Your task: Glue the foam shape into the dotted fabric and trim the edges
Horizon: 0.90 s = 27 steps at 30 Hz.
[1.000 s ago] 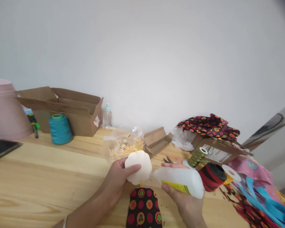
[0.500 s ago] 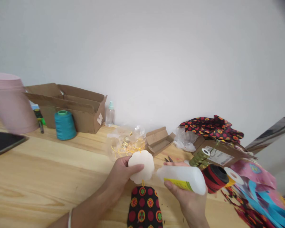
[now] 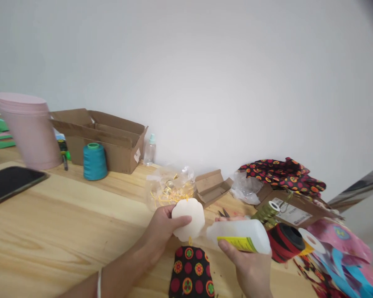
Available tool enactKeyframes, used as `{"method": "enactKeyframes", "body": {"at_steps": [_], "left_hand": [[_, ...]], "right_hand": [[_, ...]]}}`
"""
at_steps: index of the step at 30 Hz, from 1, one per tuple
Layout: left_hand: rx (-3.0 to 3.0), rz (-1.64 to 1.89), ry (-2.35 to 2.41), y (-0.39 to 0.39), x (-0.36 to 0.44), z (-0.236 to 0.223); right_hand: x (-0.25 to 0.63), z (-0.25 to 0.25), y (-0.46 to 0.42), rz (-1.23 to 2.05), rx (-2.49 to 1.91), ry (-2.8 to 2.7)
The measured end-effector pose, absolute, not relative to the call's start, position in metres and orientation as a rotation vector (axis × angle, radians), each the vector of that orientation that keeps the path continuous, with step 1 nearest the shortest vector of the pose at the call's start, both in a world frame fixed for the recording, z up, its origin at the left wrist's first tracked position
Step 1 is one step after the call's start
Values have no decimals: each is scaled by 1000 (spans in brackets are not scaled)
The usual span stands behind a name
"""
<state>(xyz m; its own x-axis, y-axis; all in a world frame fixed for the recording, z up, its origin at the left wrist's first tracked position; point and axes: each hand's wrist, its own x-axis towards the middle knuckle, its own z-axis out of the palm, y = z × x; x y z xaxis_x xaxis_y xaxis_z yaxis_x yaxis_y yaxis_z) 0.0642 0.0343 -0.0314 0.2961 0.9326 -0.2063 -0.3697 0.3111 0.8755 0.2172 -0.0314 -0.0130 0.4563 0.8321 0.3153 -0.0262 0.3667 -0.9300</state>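
Pinched between the thumb and fingers of my left hand [image 3: 166, 227] is a white scalloped disc [image 3: 192, 217], its flat face toward me. Yellow cord shows at the disc's top and bottom edges. Just below it lies a black fabric piece [image 3: 191, 273] with red and orange flower dots. My right hand [image 3: 251, 269] is wrapped around a translucent white bottle [image 3: 242, 231] with a yellow label. The bottle lies tilted nearly sideways, its narrow end pointing left, close to the disc's right edge. Whether the tip touches the disc I cannot tell.
Behind the hands are a plastic bag with yellow cords [image 3: 170, 188], a small open carton [image 3: 213, 188] and scissors [image 3: 224, 213]. Right are thread spools [image 3: 286, 242] and patterned cloth [image 3: 282, 174]. Left stand a teal thread cone [image 3: 95, 162], cardboard box [image 3: 118, 153], pink bin [image 3: 31, 132] and phone [image 3: 12, 184].
The whole scene has shifted a little to the right in view as the camera turned left. Both hands keep hold of the disc and the bottle in nearly the same positions.
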Motion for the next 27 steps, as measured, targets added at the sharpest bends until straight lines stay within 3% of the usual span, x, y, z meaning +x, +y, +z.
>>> {"method": "enactKeyframes", "body": {"at_steps": [27], "left_hand": [[828,956,818,37,63,-40]], "right_hand": [[230,-15,-28,602,-1116,-990]]}}
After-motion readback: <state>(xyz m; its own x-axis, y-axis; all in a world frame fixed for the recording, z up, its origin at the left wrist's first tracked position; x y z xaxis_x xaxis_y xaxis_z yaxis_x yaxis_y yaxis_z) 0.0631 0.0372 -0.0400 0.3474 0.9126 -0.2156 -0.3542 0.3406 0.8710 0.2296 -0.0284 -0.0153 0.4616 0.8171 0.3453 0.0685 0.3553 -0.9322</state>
